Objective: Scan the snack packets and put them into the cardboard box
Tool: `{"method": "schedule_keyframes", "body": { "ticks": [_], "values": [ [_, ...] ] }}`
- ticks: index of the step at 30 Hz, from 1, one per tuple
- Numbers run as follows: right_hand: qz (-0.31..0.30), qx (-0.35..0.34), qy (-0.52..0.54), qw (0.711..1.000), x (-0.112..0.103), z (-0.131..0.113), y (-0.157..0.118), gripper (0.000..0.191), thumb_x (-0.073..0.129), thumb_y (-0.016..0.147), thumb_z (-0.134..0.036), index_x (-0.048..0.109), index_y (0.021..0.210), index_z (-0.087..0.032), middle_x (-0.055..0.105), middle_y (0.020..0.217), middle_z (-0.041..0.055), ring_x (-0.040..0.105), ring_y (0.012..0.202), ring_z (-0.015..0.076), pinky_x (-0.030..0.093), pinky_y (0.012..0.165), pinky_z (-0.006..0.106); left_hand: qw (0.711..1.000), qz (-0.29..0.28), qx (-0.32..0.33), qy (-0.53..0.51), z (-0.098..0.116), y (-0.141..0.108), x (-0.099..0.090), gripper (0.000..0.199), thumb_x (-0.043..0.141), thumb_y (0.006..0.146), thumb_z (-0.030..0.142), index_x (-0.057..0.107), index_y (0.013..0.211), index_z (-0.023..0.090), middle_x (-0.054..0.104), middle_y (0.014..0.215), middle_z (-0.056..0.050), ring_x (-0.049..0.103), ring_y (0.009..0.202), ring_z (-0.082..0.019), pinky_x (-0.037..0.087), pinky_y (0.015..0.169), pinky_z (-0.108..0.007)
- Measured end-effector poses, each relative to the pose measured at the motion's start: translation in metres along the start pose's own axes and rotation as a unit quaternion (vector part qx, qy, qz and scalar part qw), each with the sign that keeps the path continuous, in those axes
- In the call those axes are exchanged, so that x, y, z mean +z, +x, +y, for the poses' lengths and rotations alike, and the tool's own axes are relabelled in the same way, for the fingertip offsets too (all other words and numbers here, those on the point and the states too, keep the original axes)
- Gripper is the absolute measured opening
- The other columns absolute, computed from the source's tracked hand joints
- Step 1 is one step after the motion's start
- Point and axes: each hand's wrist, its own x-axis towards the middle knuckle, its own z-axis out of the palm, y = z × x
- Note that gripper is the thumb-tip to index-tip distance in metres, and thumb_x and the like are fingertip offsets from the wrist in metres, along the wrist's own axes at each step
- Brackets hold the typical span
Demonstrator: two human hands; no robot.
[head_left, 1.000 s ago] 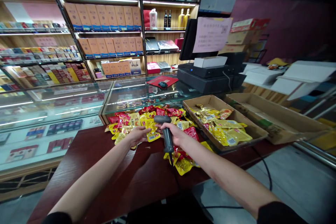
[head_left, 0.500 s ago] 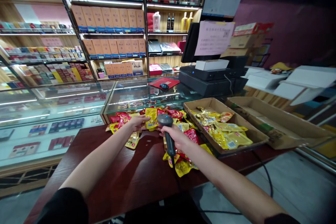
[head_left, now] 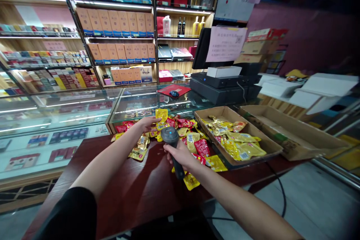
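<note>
My right hand (head_left: 180, 153) is wrapped round the handle of a dark scanner (head_left: 170, 135), whose rounded head points up and away. My left hand (head_left: 148, 124) pinches a small yellow packet (head_left: 161, 114) by its left side, above the heap. Red and yellow snack packets (head_left: 201, 147) are spread over the dark red table (head_left: 120, 191) around and behind both hands. A gold packet (head_left: 137, 153) lies just below my left wrist. To the right, a cardboard box (head_left: 274, 147) holds more yellow and gold packets.
A second cardboard box (head_left: 317, 146) stands farther right. Behind the heap are a glass counter (head_left: 135, 99), a mouse (head_left: 174, 93) on a red mat and a black monitor (head_left: 199, 50). A black cable (head_left: 282, 191) hangs at the right.
The scanner and my right hand have moved left and slightly down, uncovering packets behind them. The yellow packet in my left hand is a little higher.
</note>
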Motion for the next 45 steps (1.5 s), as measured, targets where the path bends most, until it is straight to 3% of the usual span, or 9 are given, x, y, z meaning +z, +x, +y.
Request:
{"method": "schedule_keyframes", "body": {
  "ticks": [9, 15, 25, 31, 37, 42, 45],
  "values": [
    [-0.003, 0.015, 0.017, 1.000, 0.003, 0.002, 0.001, 0.018, 0.058, 0.073, -0.026, 0.051, 0.059, -0.017, 0.048, 0.037, -0.0047, 0.040, 0.030, 0.0069, 0.032, 0.034, 0.019, 1.000, -0.005, 0.014, -0.011, 0.002, -0.003, -0.001, 0.028, 0.076, 0.068, 0.020, 0.064, 0.093, 0.018, 0.069, 0.092, -0.004, 0.064, 0.067, -0.012, 0.056, 0.066, -0.028],
    [-0.011, 0.009, 0.022, 1.000, 0.006, 0.001, 0.000, 0.017, 0.057, 0.072, -0.025, 0.049, 0.059, -0.018, 0.046, 0.036, -0.0057, 0.040, 0.030, 0.0071, 0.031, 0.034, 0.018, 1.000, -0.009, 0.009, -0.020, 0.004, -0.005, 0.000, 0.017, 0.069, 0.074, 0.015, 0.064, 0.090, 0.017, 0.069, 0.083, -0.002, 0.064, 0.065, -0.012, 0.056, 0.068, -0.030],
    [-0.010, 0.006, 0.016, 1.000, 0.004, 0.003, 0.002, 0.017, 0.057, 0.073, -0.025, 0.050, 0.059, -0.018, 0.047, 0.038, -0.0051, 0.041, 0.030, 0.0074, 0.033, 0.033, 0.019, 1.000, -0.003, 0.009, -0.014, 0.002, -0.004, -0.002, 0.027, 0.075, 0.068, 0.019, 0.064, 0.092, 0.018, 0.069, 0.086, -0.003, 0.064, 0.066, -0.012, 0.055, 0.067, -0.028],
    [-0.007, -0.014, 0.018, 1.000, 0.002, 0.006, 0.006, 0.016, 0.057, 0.072, -0.026, 0.050, 0.060, -0.018, 0.045, 0.037, -0.0062, 0.041, 0.031, 0.0076, 0.033, 0.034, 0.019, 1.000, -0.015, 0.014, -0.022, -0.001, -0.001, -0.001, 0.032, 0.078, 0.065, 0.021, 0.062, 0.092, 0.017, 0.069, 0.090, -0.006, 0.066, 0.075, -0.018, 0.056, 0.068, -0.032],
    [-0.008, -0.001, 0.033, 0.999, 0.002, 0.002, 0.004, 0.014, 0.057, 0.070, -0.027, 0.053, 0.063, -0.017, 0.048, 0.041, -0.0053, 0.041, 0.034, 0.0081, 0.033, 0.036, 0.020, 1.000, -0.008, 0.011, -0.002, 0.001, -0.003, -0.002, 0.034, 0.081, 0.062, 0.023, 0.063, 0.090, 0.017, 0.068, 0.084, -0.003, 0.062, 0.064, -0.011, 0.054, 0.062, -0.026],
    [0.067, -0.065, 0.082, 0.992, -0.008, -0.006, 0.018, 0.012, 0.063, 0.060, -0.017, 0.062, 0.071, -0.014, 0.058, 0.060, -0.0035, 0.049, 0.051, 0.0066, 0.039, 0.050, 0.017, 1.000, -0.008, 0.001, -0.009, -0.003, -0.005, -0.002, 0.032, 0.080, 0.062, 0.023, 0.063, 0.088, 0.018, 0.068, 0.082, -0.002, 0.062, 0.065, -0.012, 0.055, 0.063, -0.027],
    [0.090, -0.011, 0.118, 0.989, -0.023, -0.018, 0.037, 0.014, 0.062, 0.060, -0.015, 0.063, 0.074, -0.014, 0.052, 0.051, -0.0047, 0.043, 0.044, 0.0066, 0.034, 0.044, 0.018, 0.999, -0.035, -0.014, -0.001, -0.009, -0.009, -0.001, 0.033, 0.080, 0.063, 0.024, 0.063, 0.090, 0.017, 0.069, 0.085, -0.004, 0.065, 0.069, -0.015, 0.056, 0.061, -0.027]
  ]
}}
